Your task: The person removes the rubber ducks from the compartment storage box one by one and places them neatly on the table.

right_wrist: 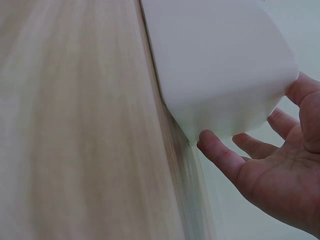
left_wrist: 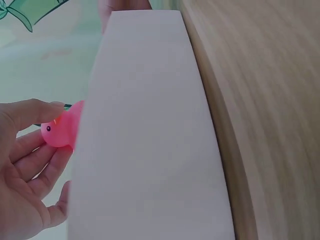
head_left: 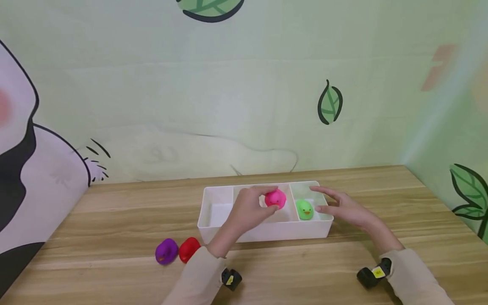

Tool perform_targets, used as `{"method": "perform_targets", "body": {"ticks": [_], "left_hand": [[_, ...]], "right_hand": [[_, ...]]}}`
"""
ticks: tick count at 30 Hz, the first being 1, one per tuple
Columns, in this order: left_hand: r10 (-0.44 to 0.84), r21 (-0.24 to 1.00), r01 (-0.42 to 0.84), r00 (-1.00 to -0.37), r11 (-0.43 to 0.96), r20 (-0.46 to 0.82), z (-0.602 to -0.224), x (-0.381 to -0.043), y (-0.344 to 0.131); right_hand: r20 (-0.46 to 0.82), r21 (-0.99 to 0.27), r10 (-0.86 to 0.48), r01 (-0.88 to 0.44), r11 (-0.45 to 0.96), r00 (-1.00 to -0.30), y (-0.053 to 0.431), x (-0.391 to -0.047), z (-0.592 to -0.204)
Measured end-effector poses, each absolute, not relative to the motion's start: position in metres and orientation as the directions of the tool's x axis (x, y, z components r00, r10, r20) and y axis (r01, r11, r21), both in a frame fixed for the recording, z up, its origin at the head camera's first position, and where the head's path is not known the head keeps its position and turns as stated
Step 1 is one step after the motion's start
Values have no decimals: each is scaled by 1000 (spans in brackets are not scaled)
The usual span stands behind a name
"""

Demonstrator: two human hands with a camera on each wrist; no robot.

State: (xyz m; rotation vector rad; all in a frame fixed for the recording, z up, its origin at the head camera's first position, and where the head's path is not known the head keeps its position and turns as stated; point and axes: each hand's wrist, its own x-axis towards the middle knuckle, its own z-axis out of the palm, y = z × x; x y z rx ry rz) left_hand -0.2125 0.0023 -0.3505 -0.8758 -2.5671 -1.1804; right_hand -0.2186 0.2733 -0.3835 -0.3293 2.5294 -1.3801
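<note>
Between thumb and fingers, my left hand (head_left: 251, 208) pinches a pink rubber duck (head_left: 275, 198) over the middle compartment of a white divided box (head_left: 267, 232). The left wrist view shows the pink duck (left_wrist: 62, 125) partly behind the box wall (left_wrist: 145, 130). A green rubber duck (head_left: 305, 209) sits in the right compartment. My right hand (head_left: 348, 209) is at the box's right end, fingers spread and holding nothing; in the right wrist view its fingers (right_wrist: 220, 152) are beside the end wall.
A purple rubber duck (head_left: 166, 251) and a red one (head_left: 189, 249) lie on the wooden table (head_left: 297, 271) to the front left of the box. My left forearm partly covers the red one. Behind the table stands a printed wall (head_left: 228, 106).
</note>
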Motion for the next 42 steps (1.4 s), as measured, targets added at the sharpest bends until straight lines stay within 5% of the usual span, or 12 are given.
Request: {"method": "perform_targets", "body": {"ticks": [18,32,42], "left_hand": [[315,636,634,-772,439,552,-341,-179,-52],[257,754,487,-873,440,414,-343,-144,-106],[250,697,473,-880,539,404,-354,-125,-135]], "right_hand": [[-84,-862,-325,-95,497,-942,273,-219,-385],[-83,-859,-318,-94,504,-944,272,-219,-386],[-83,-865,-324,-94,493,-942,274,-219,-387]]}}
